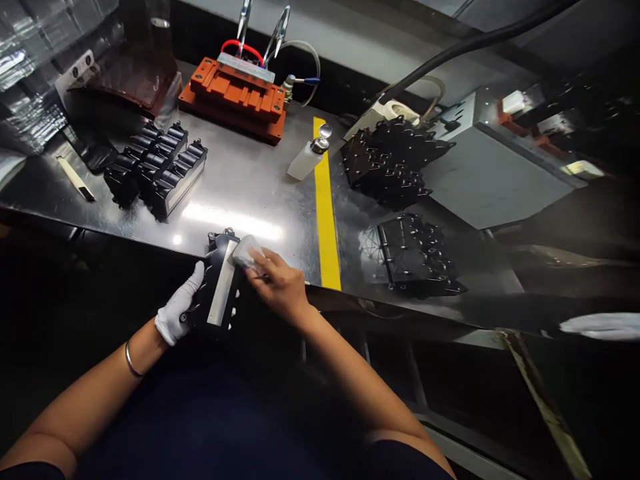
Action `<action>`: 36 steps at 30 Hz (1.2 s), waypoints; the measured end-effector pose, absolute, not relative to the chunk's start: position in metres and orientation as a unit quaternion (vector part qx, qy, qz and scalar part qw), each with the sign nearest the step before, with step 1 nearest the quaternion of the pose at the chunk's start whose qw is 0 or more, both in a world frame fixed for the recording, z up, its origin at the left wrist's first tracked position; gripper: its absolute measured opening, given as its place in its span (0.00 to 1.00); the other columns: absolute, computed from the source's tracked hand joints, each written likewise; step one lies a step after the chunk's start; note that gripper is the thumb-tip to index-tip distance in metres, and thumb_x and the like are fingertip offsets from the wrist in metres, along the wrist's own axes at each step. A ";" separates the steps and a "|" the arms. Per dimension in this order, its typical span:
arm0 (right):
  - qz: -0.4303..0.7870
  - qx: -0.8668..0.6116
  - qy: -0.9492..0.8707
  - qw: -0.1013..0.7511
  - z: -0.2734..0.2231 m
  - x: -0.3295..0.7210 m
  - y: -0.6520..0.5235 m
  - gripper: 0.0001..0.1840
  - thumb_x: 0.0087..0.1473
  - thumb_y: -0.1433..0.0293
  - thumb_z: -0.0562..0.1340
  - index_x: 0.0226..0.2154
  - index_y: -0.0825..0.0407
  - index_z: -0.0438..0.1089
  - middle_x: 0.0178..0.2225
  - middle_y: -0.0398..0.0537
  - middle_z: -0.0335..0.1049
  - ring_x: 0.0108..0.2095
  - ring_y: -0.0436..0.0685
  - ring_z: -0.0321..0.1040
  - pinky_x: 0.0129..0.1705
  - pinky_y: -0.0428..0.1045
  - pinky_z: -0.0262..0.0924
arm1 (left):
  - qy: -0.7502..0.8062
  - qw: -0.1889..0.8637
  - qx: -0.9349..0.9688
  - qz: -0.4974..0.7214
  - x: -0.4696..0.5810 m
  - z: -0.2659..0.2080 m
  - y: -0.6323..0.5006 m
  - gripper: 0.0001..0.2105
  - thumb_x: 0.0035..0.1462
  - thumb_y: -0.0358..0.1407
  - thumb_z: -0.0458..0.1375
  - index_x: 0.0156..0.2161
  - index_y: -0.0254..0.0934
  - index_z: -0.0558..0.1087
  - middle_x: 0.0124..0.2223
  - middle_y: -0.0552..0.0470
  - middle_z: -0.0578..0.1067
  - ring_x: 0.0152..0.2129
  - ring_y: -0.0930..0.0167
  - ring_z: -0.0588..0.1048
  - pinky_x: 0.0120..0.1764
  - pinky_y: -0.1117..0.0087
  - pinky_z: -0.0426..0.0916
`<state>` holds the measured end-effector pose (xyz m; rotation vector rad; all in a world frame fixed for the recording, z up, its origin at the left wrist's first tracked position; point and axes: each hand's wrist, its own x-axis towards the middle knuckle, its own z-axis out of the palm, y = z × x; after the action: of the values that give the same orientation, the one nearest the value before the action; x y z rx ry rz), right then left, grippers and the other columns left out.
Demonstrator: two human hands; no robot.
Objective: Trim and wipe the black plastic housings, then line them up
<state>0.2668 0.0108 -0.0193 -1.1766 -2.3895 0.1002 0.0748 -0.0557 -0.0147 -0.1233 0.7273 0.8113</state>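
Note:
In a white glove, my left hand (181, 308) grips a black moulded plastic housing (211, 283) by its left side, with fingertips showing past its right edge. The housing is tilted upright at the front edge of the metal bench, and a pale strip (223, 283) runs along its face. My bare right hand (277, 280) pinches a white cloth (247, 252) against the top of that strip; the cloth is slightly blurred. Behind, a white dispenser bottle (304, 162) with its metal lid flipped up stands on the bench.
Several black housings (167, 167) sit at left near a pale-handled tool (74, 177). An orange fixture (235, 97) stands at the back. Right of the yellow tape (326, 220) are stacked black housings (390, 160), another black part (420, 257) and a grey box (505, 167). A white glove (607, 326) lies far right.

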 end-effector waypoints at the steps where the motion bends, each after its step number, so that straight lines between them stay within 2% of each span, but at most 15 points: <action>1: 0.041 -0.439 -0.863 0.246 -0.018 0.266 0.009 0.17 0.56 0.64 0.61 0.48 0.47 0.72 0.47 0.54 0.74 0.39 0.57 0.75 0.32 0.46 0.69 | 0.343 0.853 -0.055 0.390 0.074 -0.015 -0.055 0.32 0.57 0.58 0.48 0.46 0.30 0.74 0.35 0.40 0.80 0.27 0.60 0.80 0.28 0.60 0.75; 4: 0.059 -0.386 -0.888 0.242 -0.016 0.260 0.001 0.18 0.55 0.62 0.62 0.49 0.45 0.72 0.50 0.55 0.71 0.41 0.56 0.74 0.31 0.45 0.68 | 0.325 0.849 -0.069 0.410 0.075 -0.017 -0.053 0.30 0.58 0.56 0.48 0.50 0.30 0.73 0.36 0.41 0.80 0.28 0.63 0.80 0.32 0.64 0.75; 7: 0.096 -0.318 -0.916 0.224 -0.013 0.253 0.008 0.19 0.54 0.61 0.63 0.49 0.42 0.72 0.52 0.52 0.69 0.38 0.53 0.74 0.29 0.42 0.66 | 0.311 0.854 -0.076 0.409 0.075 -0.021 -0.053 0.32 0.58 0.56 0.48 0.52 0.30 0.71 0.36 0.41 0.80 0.27 0.64 0.80 0.32 0.64 0.75; 10: 0.110 -0.456 -0.849 0.244 -0.009 0.251 0.026 0.17 0.54 0.63 0.63 0.47 0.46 0.74 0.46 0.52 0.70 0.32 0.50 0.72 0.31 0.44 0.67 | 0.327 0.857 -0.049 0.395 0.073 -0.020 -0.053 0.35 0.55 0.60 0.48 0.54 0.32 0.70 0.39 0.38 0.80 0.27 0.60 0.79 0.30 0.59 0.75; 12: 0.090 -0.476 -0.844 0.230 -0.006 0.249 0.022 0.18 0.53 0.62 0.64 0.47 0.46 0.74 0.45 0.52 0.70 0.31 0.51 0.72 0.30 0.45 0.66 | 0.329 0.853 -0.047 0.403 0.072 -0.019 -0.053 0.34 0.55 0.60 0.47 0.53 0.32 0.70 0.40 0.39 0.80 0.29 0.61 0.79 0.32 0.59 0.75; 14: 0.087 -0.363 -0.907 0.192 -0.004 0.246 0.002 0.22 0.52 0.59 0.64 0.50 0.43 0.72 0.50 0.53 0.68 0.31 0.50 0.71 0.27 0.44 0.63 | 0.319 0.865 -0.069 0.380 0.071 -0.017 -0.052 0.37 0.54 0.62 0.47 0.51 0.29 0.71 0.35 0.40 0.79 0.27 0.63 0.79 0.32 0.63 0.74; 16: 0.087 -0.235 -0.953 0.173 -0.003 0.244 -0.019 0.23 0.51 0.56 0.64 0.51 0.39 0.70 0.50 0.50 0.68 0.28 0.48 0.69 0.23 0.42 0.59 | 0.313 0.886 -0.089 0.329 0.070 -0.016 -0.051 0.42 0.52 0.65 0.44 0.48 0.25 0.72 0.30 0.41 0.78 0.24 0.64 0.77 0.29 0.65 0.73; 17: 0.089 -0.221 -0.955 0.174 -0.004 0.245 -0.022 0.23 0.51 0.56 0.64 0.51 0.38 0.70 0.49 0.49 0.68 0.27 0.48 0.68 0.23 0.42 0.59 | 0.318 0.890 -0.086 0.316 0.070 -0.015 -0.051 0.43 0.51 0.66 0.42 0.48 0.24 0.72 0.28 0.41 0.77 0.24 0.64 0.77 0.28 0.65 0.73; 19: 0.090 -0.295 -0.933 0.183 -0.006 0.248 -0.014 0.21 0.53 0.57 0.64 0.50 0.40 0.71 0.48 0.49 0.69 0.30 0.48 0.70 0.25 0.42 0.60 | 0.342 0.874 -0.059 0.340 0.069 -0.014 -0.051 0.41 0.54 0.64 0.41 0.50 0.26 0.71 0.30 0.42 0.78 0.25 0.64 0.78 0.30 0.64 0.73; 22: 0.083 -0.461 -0.861 0.198 -0.007 0.252 0.020 0.20 0.54 0.59 0.63 0.49 0.45 0.73 0.47 0.51 0.68 0.29 0.48 0.69 0.29 0.44 0.64 | 0.369 0.842 -0.012 0.394 0.069 -0.015 -0.050 0.35 0.59 0.60 0.39 0.53 0.33 0.70 0.35 0.43 0.79 0.27 0.63 0.79 0.33 0.61 0.74; 27: 0.134 -0.423 -0.873 0.201 -0.009 0.249 0.046 0.21 0.53 0.58 0.64 0.49 0.43 0.72 0.48 0.50 0.67 0.34 0.52 0.71 0.32 0.46 0.65 | 0.374 0.849 -0.002 0.373 0.068 -0.022 -0.049 0.36 0.56 0.63 0.42 0.52 0.34 0.71 0.37 0.41 0.79 0.29 0.60 0.79 0.31 0.58 0.74; 31: 0.149 -0.532 -0.798 0.242 -0.020 0.266 0.081 0.19 0.52 0.58 0.64 0.44 0.47 0.75 0.37 0.50 0.70 0.35 0.56 0.71 0.37 0.51 0.67 | 0.331 0.861 0.011 0.386 0.064 -0.025 -0.050 0.36 0.54 0.62 0.45 0.51 0.31 0.71 0.42 0.38 0.79 0.31 0.59 0.79 0.31 0.56 0.75; 33: 0.129 -0.546 -0.788 0.253 -0.025 0.281 0.100 0.21 0.51 0.56 0.64 0.46 0.48 0.74 0.39 0.51 0.70 0.37 0.58 0.71 0.39 0.54 0.67 | 0.313 0.873 0.009 0.375 0.062 -0.026 -0.050 0.37 0.53 0.63 0.46 0.49 0.30 0.72 0.42 0.37 0.79 0.31 0.59 0.79 0.32 0.56 0.75; 36: 0.086 -0.544 -0.788 0.276 -0.025 0.299 0.109 0.29 0.50 0.51 0.64 0.51 0.48 0.70 0.48 0.55 0.67 0.45 0.62 0.69 0.42 0.57 0.66 | 0.299 0.881 0.012 0.366 0.061 -0.024 -0.053 0.39 0.52 0.65 0.45 0.48 0.29 0.72 0.42 0.35 0.79 0.31 0.59 0.79 0.31 0.56 0.75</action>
<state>0.2987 0.1088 -0.0254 -1.4602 -2.1166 0.2321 0.0605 -0.0530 -0.0240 0.0244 0.6227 0.7617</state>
